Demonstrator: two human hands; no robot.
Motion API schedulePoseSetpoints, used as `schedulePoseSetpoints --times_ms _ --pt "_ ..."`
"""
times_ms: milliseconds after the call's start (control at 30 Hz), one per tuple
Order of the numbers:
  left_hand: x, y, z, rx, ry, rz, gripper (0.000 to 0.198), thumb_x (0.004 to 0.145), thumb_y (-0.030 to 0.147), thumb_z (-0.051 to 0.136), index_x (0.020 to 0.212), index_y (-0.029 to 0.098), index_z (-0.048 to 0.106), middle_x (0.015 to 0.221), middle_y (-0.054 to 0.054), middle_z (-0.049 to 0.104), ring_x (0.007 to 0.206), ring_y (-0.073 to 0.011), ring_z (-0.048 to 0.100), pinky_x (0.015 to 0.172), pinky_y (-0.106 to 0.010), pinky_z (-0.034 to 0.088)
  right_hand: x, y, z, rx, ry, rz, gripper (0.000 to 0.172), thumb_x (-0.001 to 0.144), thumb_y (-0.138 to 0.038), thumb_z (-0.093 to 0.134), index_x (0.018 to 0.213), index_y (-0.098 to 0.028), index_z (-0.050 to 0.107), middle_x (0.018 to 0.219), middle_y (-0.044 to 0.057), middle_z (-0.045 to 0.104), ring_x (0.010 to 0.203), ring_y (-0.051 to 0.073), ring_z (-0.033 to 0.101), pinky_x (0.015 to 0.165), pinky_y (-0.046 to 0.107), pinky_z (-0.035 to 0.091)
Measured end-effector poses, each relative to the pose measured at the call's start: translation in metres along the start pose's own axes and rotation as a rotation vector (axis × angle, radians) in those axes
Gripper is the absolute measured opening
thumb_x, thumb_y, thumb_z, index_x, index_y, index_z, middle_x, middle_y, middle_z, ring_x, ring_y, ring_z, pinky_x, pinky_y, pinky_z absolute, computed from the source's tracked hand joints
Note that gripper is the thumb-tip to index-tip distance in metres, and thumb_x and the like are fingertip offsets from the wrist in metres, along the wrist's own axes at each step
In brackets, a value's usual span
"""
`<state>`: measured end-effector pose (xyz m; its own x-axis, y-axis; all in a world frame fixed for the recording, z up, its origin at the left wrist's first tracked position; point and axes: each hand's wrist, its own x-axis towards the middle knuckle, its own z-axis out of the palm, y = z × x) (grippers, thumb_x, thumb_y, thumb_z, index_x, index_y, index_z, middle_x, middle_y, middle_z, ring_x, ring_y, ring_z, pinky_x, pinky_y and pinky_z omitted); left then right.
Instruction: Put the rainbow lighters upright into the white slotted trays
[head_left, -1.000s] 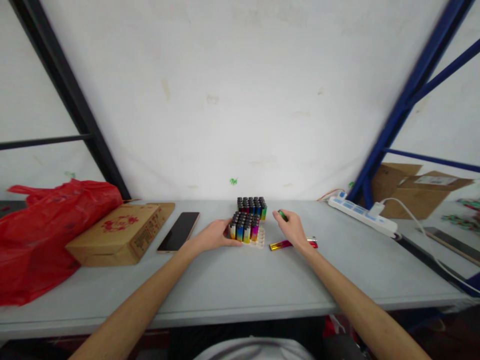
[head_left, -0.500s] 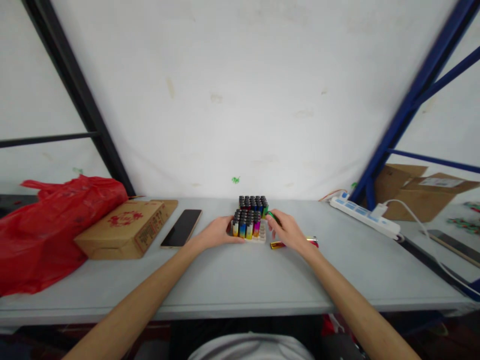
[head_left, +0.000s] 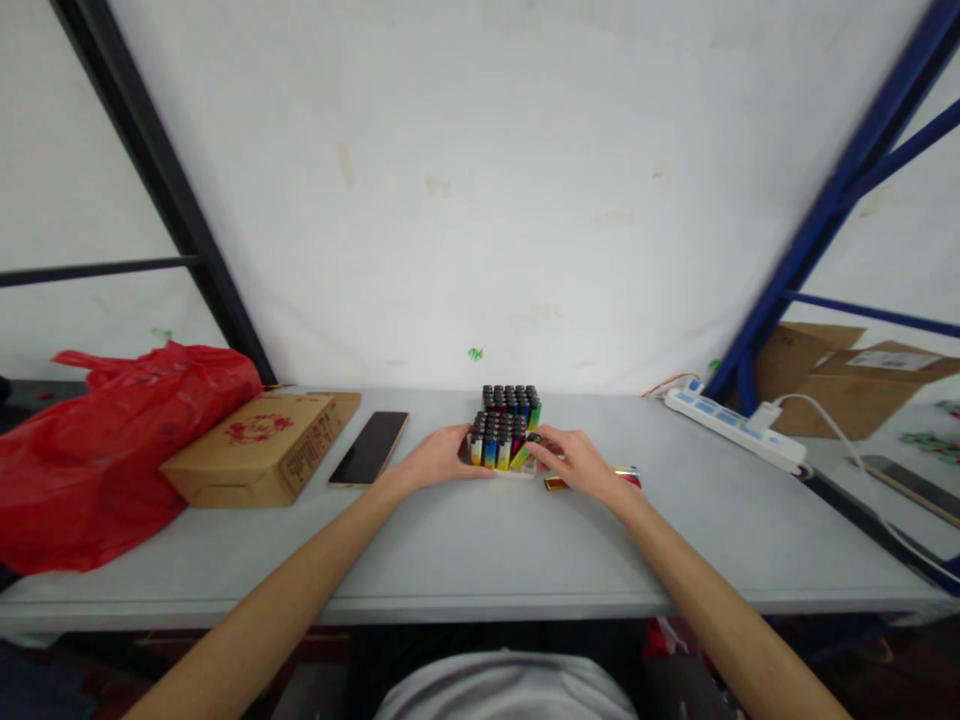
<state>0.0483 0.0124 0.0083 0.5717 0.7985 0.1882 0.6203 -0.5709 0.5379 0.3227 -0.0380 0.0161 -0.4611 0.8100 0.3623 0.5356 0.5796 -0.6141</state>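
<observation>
My left hand [head_left: 441, 456] is closed around the left side of a pale tray [head_left: 525, 474], thumb along its front edge. Several colourful lighters [head_left: 491, 448] with black tops stand upright in this tray. In the fingers of my right hand [head_left: 574, 462] is a green-yellow lighter [head_left: 521, 456], tilted over the tray's front right part. Beneath and beside that hand lie loose lighters, a gold one [head_left: 556, 483] and a red one [head_left: 628, 478], partly hidden by it. Directly behind the tray stands another block of lighters [head_left: 511, 398].
Left of the tray lie a black phone [head_left: 370, 448], a brown cardboard box [head_left: 240, 450] and a red plastic bag [head_left: 120, 460]. To the right are a white power strip [head_left: 731, 430] with a cable and an open carton [head_left: 840, 390]. A wall backs the grey table [head_left: 480, 560].
My right hand has brought the lighter left, from beside the tray to over its front right part, and the lighter now shows tilted. My left hand keeps its hold. The view has shifted slightly.
</observation>
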Motion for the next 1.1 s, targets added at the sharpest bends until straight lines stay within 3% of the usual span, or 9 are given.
schedulePoseSetpoints --times_ms 300,400,500,600,700,867,1000,1100 --pt "0.0 -0.001 0.002 -0.061 0.024 -0.002 0.066 0.064 0.064 0.082 0.109 0.018 0.067 0.095 -0.007 0.075 0.082 -0.0247 0.065 0.071 -0.03 0.048 0.003 -0.002 0.001 -0.202 -0.114 -0.067 0.034 0.107 -0.045 0.041 0.116 -0.019 0.061 0.085 0.006 0.072 0.071 0.018 0.064 0.068 0.026 0.043" --pt "0.0 -0.001 0.001 -0.05 0.015 -0.003 0.066 0.065 0.064 0.081 0.109 0.017 0.067 0.094 -0.007 0.075 0.08 -0.0246 0.065 0.07 -0.03 0.048 0.003 -0.002 0.003 -0.322 -0.081 -0.036 0.035 0.107 -0.045 0.042 0.118 -0.019 0.062 0.083 0.006 0.072 0.069 0.019 0.063 0.066 0.026 0.04" --pt "-0.001 -0.001 0.001 -0.045 0.019 -0.006 0.065 0.064 0.064 0.081 0.108 0.017 0.067 0.093 -0.007 0.074 0.083 -0.025 0.066 0.072 -0.031 0.048 0.004 -0.002 0.009 -0.488 -0.052 -0.004 0.038 0.104 -0.049 0.047 0.097 -0.019 0.068 0.078 0.007 0.07 0.066 0.018 0.06 0.062 0.026 0.033" --pt "0.0 -0.002 0.001 -0.045 0.016 -0.009 0.065 0.064 0.064 0.081 0.108 0.018 0.067 0.094 -0.007 0.074 0.085 -0.0256 0.066 0.074 -0.031 0.049 0.005 -0.002 0.009 -0.461 -0.101 -0.017 0.046 0.102 -0.053 0.05 0.076 -0.019 0.066 0.069 0.004 0.066 0.06 0.015 0.054 0.059 0.026 0.03" --pt "0.0 -0.004 0.002 -0.048 0.011 -0.011 0.065 0.065 0.066 0.08 0.108 0.018 0.067 0.096 -0.007 0.074 0.085 -0.0256 0.066 0.073 -0.031 0.048 0.003 0.002 -0.005 -0.338 -0.052 -0.029 0.05 0.103 -0.053 0.046 0.073 -0.018 0.065 0.062 0.001 0.061 0.055 0.012 0.048 0.058 0.025 0.03" --pt "0.0 -0.003 0.001 -0.046 -0.008 -0.032 0.068 0.063 0.069 0.079 0.107 0.018 0.066 0.095 -0.007 0.074 0.081 -0.0251 0.066 0.068 -0.03 0.047 -0.016 0.019 -0.054 -0.232 0.121 0.099 0.048 0.102 -0.054 0.044 0.082 -0.017 0.069 0.061 0.0 0.06 0.054 0.013 0.049 0.057 0.026 0.036" --pt "0.0 0.001 -0.002 -0.005 -0.03 -0.046 0.066 0.066 0.069 0.077 0.105 0.018 0.066 0.094 -0.007 0.073 0.078 -0.0236 0.064 0.065 -0.03 0.045 -0.047 0.034 -0.083 -0.2 0.071 0.14 0.038 0.099 -0.052 0.052 0.096 -0.018 0.07 0.085 0.006 0.073 0.075 0.019 0.065 0.07 0.029 0.048" --pt "0.001 0.002 -0.004 0.027 -0.048 -0.043 0.064 0.068 0.069 0.076 0.104 0.018 0.066 0.093 -0.006 0.072 0.077 -0.0232 0.064 0.065 -0.03 0.044 -0.073 0.039 -0.092 -0.202 0.023 0.165 0.037 0.097 -0.051 0.055 0.105 -0.019 0.072 0.106 0.01 0.073 0.091 0.023 0.068 0.078 0.033 0.053"
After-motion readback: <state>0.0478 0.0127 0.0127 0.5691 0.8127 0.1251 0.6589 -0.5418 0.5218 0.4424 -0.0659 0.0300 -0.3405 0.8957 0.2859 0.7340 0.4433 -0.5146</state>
